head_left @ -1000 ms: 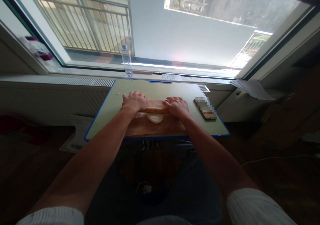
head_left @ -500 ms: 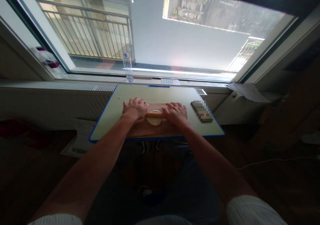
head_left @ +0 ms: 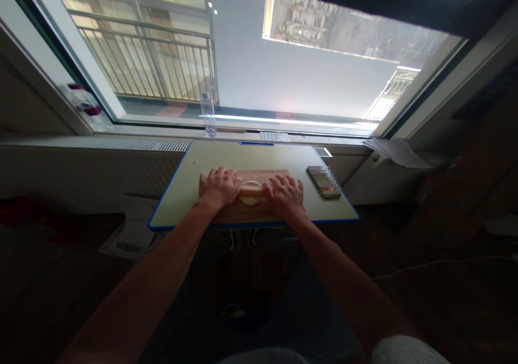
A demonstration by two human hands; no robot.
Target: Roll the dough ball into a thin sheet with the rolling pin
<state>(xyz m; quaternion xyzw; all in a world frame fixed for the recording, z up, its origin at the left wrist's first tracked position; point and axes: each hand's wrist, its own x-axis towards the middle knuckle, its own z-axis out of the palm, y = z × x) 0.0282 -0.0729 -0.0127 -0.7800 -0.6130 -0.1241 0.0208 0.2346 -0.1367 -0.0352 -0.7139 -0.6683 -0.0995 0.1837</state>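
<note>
A wooden rolling pin (head_left: 251,191) lies crosswise over a flat round of pale dough (head_left: 250,200). Dough shows on both the far and the near side of the pin. The dough rests on a wooden board (head_left: 263,213). My left hand (head_left: 219,186) presses on the left end of the pin, palm down, and my right hand (head_left: 285,194) covers the right end the same way. Both ends of the pin are hidden under the hands.
The small table (head_left: 184,191) has a blue rim. A phone-like, pixelated object (head_left: 324,182) lies at its right side. On the windowsill behind stand a clear bottle (head_left: 208,117) and a bottle with a purple label (head_left: 86,102). Papers (head_left: 394,151) lie at the right.
The rolling pin has come slightly toward me over the dough, with both hands on it. More dough now shows on its far side. The view has tilted a little.
</note>
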